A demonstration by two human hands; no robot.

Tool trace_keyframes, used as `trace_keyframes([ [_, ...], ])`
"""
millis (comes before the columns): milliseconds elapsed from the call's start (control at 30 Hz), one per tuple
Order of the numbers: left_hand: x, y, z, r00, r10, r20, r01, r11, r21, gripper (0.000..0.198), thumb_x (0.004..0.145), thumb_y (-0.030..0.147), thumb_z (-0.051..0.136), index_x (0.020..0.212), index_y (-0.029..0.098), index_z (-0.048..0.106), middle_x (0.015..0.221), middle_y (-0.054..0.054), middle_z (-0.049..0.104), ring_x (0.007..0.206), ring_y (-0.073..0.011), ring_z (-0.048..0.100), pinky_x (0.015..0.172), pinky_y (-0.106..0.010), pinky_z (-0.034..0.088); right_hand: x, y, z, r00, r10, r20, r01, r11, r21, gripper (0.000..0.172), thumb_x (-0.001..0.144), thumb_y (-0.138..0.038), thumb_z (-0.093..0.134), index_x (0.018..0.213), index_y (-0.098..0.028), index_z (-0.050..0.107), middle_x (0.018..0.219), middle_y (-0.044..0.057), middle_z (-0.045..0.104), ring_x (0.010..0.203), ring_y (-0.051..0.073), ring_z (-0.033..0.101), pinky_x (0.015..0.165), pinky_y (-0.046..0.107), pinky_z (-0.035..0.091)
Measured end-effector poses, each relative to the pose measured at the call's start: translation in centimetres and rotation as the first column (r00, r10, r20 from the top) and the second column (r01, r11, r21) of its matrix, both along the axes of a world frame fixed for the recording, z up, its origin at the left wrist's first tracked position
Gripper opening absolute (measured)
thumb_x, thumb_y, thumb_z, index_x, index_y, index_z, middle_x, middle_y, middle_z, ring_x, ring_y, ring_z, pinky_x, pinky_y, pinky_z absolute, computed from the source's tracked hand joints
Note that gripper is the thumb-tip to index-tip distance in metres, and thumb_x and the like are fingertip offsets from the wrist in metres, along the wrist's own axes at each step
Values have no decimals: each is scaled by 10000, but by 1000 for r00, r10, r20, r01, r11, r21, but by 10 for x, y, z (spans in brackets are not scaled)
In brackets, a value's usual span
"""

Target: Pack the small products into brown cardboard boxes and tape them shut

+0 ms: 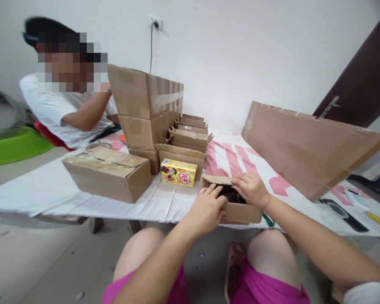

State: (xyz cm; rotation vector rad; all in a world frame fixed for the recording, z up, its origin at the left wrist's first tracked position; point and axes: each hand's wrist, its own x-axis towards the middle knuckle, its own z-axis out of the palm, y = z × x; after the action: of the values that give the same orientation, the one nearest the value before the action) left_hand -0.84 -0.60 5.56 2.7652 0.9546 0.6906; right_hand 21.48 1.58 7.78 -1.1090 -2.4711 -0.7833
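Note:
A small open cardboard box (243, 213) sits at the table's near edge, in front of my knees. Something dark and shiny shows inside it, too covered to identify. My left hand (209, 207) is at the box's left side, fingers curled over its edge and back flap. On the far right side, my right hand (251, 189) pinches the same flap with the fingertips. Just left of the box stands a yellow printed carton (178, 173). A green object (267, 218), partly hidden, lies below my right wrist.
A taped cardboard box (106, 175) lies at left, beside stacked boxes (133, 95). Several open boxes (185, 154) run in a row behind the carton. A large cardboard panel (304, 145) stands at right, near black scissors-like handles (345, 215). A person (82, 107) sits beyond the stack.

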Motion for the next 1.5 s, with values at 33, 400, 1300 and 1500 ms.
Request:
trace_keyframes([
  [33,0,0,0,1000,-1,3,1,1000,-1,206,800,213,604,1005,204,618,1350,-120,506,1305,-318,383,1011,-491,355,0,0,-1,1000,-1,-8,1,1000,5,243,932,-217,402,918,-203,645,886,75,657,830,199,541,723,338,419],
  [400,0,0,-3,999,-23,41,23,1000,-5,202,796,212,604,997,216,614,1290,-100,556,1243,-281,446,1020,-471,339,10,2,6,988,104,-118,-134,950,-283,225,917,-313,457,873,-209,652,832,68,632,800,186,556,708,320,439],
  [1300,3,0,1,1000,-17,13,17,1000,8,163,793,204,608,957,210,612,1167,-82,626,1145,-277,499,957,-436,362,62,-15,-6,904,-181,-388,3,909,-417,279,755,-328,700,1003,-222,628,959,66,620,929,223,571,834,407,484],
  [1500,2,0,1,1000,-19,5,19,1000,21,157,799,205,602,956,214,607,1118,-73,639,1123,-270,501,940,-422,366,62,-15,-8,885,-216,-412,45,921,-388,326,744,-337,703,1035,-229,605,1035,75,597,997,237,564,880,420,480],
])
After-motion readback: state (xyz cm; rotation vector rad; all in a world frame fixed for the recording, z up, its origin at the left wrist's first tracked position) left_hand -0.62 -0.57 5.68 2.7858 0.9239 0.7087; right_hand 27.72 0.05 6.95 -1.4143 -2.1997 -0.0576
